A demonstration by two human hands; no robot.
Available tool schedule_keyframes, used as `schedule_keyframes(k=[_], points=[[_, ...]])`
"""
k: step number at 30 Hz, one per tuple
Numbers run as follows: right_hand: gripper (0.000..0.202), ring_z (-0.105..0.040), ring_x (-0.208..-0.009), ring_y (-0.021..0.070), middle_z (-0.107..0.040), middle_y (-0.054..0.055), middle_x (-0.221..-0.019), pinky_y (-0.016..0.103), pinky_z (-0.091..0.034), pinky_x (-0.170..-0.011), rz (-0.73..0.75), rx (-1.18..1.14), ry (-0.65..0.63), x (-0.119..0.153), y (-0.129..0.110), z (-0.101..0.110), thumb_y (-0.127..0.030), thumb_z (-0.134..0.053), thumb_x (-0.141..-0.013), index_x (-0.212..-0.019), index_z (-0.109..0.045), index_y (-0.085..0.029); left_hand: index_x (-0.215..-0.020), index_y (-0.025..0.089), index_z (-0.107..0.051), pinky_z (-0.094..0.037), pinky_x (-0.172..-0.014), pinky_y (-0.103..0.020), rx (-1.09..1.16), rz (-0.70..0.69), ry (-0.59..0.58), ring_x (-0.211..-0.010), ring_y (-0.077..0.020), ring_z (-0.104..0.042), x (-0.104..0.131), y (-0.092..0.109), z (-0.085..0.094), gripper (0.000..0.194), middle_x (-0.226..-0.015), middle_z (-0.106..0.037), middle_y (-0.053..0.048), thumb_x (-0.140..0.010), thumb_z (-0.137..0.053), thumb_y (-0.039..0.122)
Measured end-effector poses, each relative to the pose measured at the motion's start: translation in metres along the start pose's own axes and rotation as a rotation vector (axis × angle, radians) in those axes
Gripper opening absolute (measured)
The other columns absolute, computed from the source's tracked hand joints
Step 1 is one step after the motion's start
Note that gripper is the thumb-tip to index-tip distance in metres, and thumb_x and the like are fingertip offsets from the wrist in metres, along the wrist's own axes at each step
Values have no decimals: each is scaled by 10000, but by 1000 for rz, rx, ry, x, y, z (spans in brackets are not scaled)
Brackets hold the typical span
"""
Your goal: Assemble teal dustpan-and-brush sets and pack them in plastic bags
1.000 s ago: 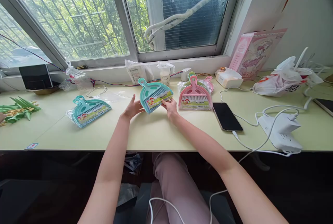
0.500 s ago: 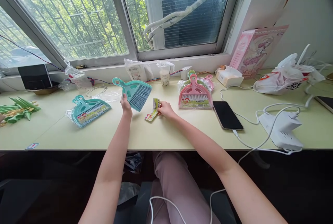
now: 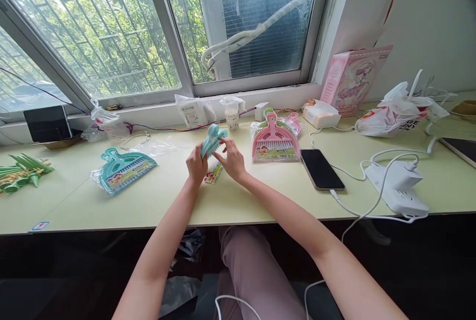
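Gripping a teal dustpan-and-brush set (image 3: 212, 135) in the left hand (image 3: 196, 164), with fingers wrapped round its near side, above the surface (image 3: 260, 203). Reaching in opposite with the right hand (image 3: 233, 162), thumb and fingers part bent beside the bristles (image 3: 212, 149); cannot tell between a light pinch and a mere touch there. Tilted up between the hands, just above a loose label card (image 3: 213, 174) on the surface. Well to the left of the hands, also looking at a wrapped teal set (image 3: 126, 170); to their right, at a wrapped pink set (image 3: 275, 134) with a phone (image 3: 322, 169) beside it. Probably at the step of turning and working at the set in hand. For the next move, seemingly in need of a firm left hold and a surer right-hand purchase near the bristles, without any snagging
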State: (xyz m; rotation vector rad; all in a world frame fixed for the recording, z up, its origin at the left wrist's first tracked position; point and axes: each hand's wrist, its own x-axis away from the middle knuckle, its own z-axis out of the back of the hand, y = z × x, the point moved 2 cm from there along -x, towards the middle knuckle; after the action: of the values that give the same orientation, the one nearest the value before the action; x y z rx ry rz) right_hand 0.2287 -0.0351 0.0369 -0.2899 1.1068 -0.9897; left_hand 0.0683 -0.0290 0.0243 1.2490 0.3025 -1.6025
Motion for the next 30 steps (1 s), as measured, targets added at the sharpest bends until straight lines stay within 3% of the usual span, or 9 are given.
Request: schedule_keyframes(k=[3, 8, 12, 21, 30], points=[[298, -647, -960, 203, -620, 82, -1147, 296, -513, -766, -90, -16, 67, 1, -2, 2, -431, -540, -947, -1136, -602, -209, -1227, 176, -613, -487, -849, -335, 63, -40, -74, -1003, -261, -666, 6, 10, -2, 392, -1095, -703, -145, -982, -427, 420], [230, -664, -997, 192, -603, 65, -1179, 293, -529, -809, -120, -150, 25, -5, 9, 3, -396, -633, -890, -1043, -628, -224, -1227, 207, -632, -459, -979, -348, 203, 54, -172, -1140, -287, -619, 6, 13, 0, 381, -1197, -673, -136, -915, -576, 420], [225, -684, -984, 184, -606, 61, -1156, 292, -547, -798, -116, -287, 42, -8, 16, 1, -376, -675, -857, -1006, -626, -215, -1207, 204, -635, -460, -990, -382, 258, 44, -202, -1158, -305, -601, 5, 14, 1, 398, -1194, -665, -147, -889, -607, 442], [128, -706, -800, 152, -671, 52, -1057, 266, -555, -793, -233, -367, 153, -7, 16, 2, -268, -682, -811, -915, -681, -193, -1279, 220, -610, -446, -1016, -397, 235, -47, -245, -1175, -297, -591, 5, 19, -4, 448, -1246, -652, -140, -935, -519, 494], [187, -714, -901, 176, -741, 39, -1054, 267, -576, -842, -284, -471, 137, -10, 9, 2, -219, -626, -797, -937, -747, -194, -1347, 215, -588, -434, -1030, -400, 284, -53, -226, -1168, -289, -590, 1, 16, -6, 499, -1250, -648, -142, -975, -438, 512]])
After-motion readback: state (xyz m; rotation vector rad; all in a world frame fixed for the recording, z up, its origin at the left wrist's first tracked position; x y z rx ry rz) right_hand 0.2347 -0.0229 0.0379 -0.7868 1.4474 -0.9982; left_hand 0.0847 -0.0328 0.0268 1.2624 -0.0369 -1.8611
